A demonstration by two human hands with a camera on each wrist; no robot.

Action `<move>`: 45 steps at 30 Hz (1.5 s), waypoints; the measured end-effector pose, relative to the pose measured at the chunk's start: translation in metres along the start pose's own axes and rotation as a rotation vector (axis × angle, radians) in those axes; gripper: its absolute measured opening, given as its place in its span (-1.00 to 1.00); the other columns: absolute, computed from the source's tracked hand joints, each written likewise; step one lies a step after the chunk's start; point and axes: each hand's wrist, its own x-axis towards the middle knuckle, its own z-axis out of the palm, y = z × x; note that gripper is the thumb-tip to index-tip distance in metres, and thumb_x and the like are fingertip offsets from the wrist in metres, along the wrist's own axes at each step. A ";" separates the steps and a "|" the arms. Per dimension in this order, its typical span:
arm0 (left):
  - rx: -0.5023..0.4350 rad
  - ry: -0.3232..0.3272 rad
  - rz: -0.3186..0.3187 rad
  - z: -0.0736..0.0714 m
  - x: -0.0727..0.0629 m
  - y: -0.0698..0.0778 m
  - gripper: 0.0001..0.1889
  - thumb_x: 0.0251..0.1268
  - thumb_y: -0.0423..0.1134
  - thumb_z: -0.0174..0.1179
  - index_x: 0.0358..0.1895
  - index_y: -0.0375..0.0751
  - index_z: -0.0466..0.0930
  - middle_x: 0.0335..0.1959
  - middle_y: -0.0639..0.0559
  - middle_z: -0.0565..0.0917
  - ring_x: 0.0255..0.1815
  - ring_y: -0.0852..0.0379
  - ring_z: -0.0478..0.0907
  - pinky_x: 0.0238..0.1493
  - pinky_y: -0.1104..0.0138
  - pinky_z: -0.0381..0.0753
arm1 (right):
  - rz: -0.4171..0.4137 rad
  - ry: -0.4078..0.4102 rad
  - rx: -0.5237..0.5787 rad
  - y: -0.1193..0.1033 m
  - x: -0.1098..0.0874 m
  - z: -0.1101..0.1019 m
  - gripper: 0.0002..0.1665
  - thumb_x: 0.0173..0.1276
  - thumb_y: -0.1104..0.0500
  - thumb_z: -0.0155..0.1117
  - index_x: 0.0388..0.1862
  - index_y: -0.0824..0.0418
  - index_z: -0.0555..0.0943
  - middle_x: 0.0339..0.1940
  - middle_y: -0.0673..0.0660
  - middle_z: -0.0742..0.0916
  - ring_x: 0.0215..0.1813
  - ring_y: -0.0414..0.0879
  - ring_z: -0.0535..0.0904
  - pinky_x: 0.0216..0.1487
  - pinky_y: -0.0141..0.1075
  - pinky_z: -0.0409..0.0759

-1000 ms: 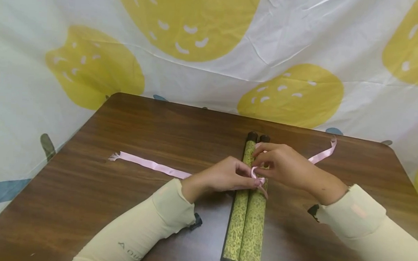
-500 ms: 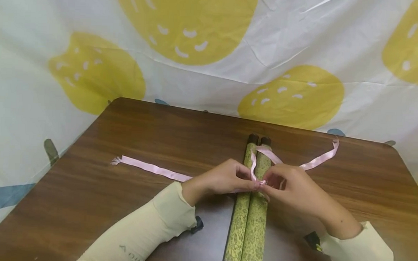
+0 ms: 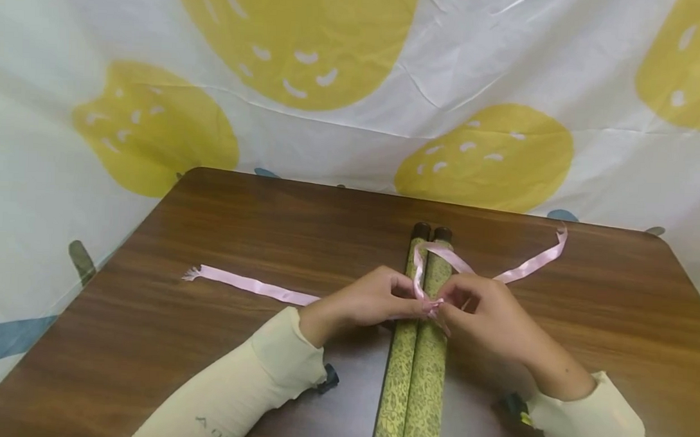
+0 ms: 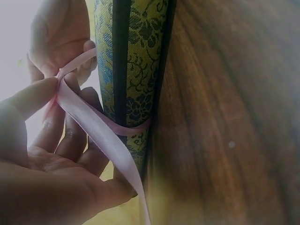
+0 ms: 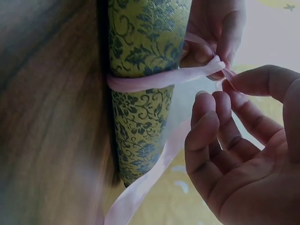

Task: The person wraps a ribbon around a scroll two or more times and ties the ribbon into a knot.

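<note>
Here, your left hand and right hand are pinching narrow pink satin ribbon, likely slippery, best held where gathered, lower centre.

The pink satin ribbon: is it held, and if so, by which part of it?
Yes: the left hand and right hand pinch the pink satin ribbon at its gathered part, above the floral rolls.

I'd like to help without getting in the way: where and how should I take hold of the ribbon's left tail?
I'd pinch the left tail just inside its frayed tip, coming from the left, a fingertip on each long edge. It seems to lie flat on the table, so sliding underneath looks hard, and that end is away from the left hand.
</note>
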 end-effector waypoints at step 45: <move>0.138 -0.018 0.059 0.000 0.000 0.002 -0.77 0.38 -0.09 0.28 -0.28 -0.18 0.75 -0.42 0.15 0.70 -0.37 0.33 0.49 -0.27 0.48 0.48 | 0.057 0.058 0.019 -0.001 0.001 0.009 -0.93 0.28 0.23 0.39 -0.36 0.13 0.64 -0.53 -0.01 0.63 -0.48 -0.23 0.52 -0.45 -0.37 0.52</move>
